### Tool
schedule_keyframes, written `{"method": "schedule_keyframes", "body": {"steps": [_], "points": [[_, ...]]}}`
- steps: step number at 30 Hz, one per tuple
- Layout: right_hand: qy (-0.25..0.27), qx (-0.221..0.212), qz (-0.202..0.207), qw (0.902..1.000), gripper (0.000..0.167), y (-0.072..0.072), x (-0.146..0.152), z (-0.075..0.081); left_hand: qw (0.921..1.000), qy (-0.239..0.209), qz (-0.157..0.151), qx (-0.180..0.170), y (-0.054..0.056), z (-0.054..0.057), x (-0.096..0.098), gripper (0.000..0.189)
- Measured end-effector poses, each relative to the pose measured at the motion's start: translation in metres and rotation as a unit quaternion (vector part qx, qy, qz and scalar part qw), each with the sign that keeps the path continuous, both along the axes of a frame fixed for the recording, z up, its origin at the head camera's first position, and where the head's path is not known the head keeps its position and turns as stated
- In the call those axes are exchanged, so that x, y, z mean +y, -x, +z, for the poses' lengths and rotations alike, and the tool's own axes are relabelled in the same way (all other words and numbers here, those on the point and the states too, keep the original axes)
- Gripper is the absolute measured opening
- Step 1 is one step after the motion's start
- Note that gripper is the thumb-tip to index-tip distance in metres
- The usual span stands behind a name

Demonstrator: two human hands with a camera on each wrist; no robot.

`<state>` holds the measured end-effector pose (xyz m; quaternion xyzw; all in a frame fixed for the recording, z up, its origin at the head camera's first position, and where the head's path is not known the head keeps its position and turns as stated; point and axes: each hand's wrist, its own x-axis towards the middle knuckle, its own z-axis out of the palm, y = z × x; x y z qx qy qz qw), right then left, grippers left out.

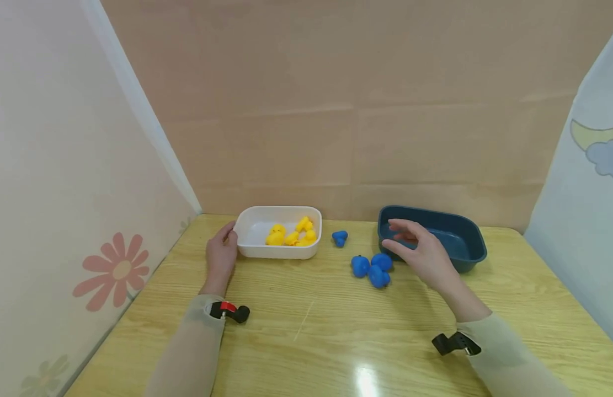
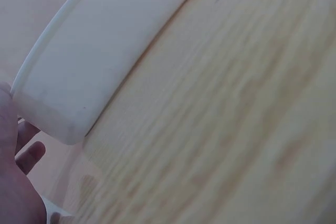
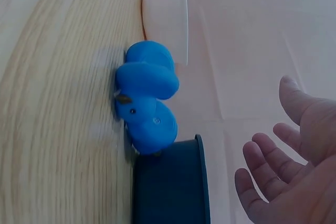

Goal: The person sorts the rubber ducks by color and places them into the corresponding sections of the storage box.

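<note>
My left hand [image 1: 222, 255] touches the left end of a white plastic tub [image 1: 276, 252], with thumb and fingertips at its outer side. Several small yellow toy ducks [image 1: 275, 237] lie inside the tub, mostly in its right half. My right hand [image 1: 425, 256] is in the air over the near left part of a dark teal tub [image 1: 457, 231], thumb and fingers apart and holding nothing. Just left of that tub, several blue toy ducks [image 1: 360, 266] sit bunched on the table; in the right wrist view, blue ducks [image 3: 147, 80] overlap in front of the teal tub [image 3: 170, 187].
One more small blue toy [image 1: 340, 237] lies between the two tubs. The wooden table [image 1: 296, 309] ends at a brown paper-covered wall [image 1: 356, 138] behind. A pale panel with a flower [image 1: 121, 270] stands at the left, another with a moon [image 1: 596, 135] at the right.
</note>
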<state>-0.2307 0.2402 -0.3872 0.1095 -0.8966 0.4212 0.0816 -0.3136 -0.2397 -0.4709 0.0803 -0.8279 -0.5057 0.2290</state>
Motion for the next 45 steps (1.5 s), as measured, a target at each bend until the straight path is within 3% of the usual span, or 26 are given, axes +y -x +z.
{"method": "schedule_keyframes", "body": {"steps": [9, 19, 24, 33, 40, 45], "points": [[-0.026, 0.022, -0.019, 0.9992, 0.068, -0.011, 0.024, 0.002, 0.9996, -0.017, -0.017, -0.013, -0.001, -0.001, -0.004, 0.046], [-0.026, 0.044, -0.048, 0.9975, 0.069, -0.023, 0.050, -0.007, 0.9993, -0.021, -0.026, -0.015, -0.004, 0.000, -0.003, 0.056], [-0.027, 0.028, -0.060, 0.9975, 0.078, -0.026, 0.060, -0.009, 0.9992, -0.017, -0.028, -0.020, -0.005, 0.001, -0.003, 0.060], [-0.031, 0.027, -0.069, 0.9968, 0.080, -0.027, 0.076, -0.014, 0.9995, 0.018, -0.020, 0.018, -0.003, -0.001, -0.003, 0.052], [-0.043, 0.026, -0.070, 0.9963, 0.081, -0.027, 0.091, -0.019, 0.9992, 0.031, -0.013, 0.021, -0.005, 0.005, 0.005, 0.053], [-0.046, 0.024, -0.074, 0.9959, 0.082, -0.022, 0.104, -0.020, 0.9975, 0.054, -0.028, 0.035, -0.010, 0.009, 0.016, 0.052]]}}
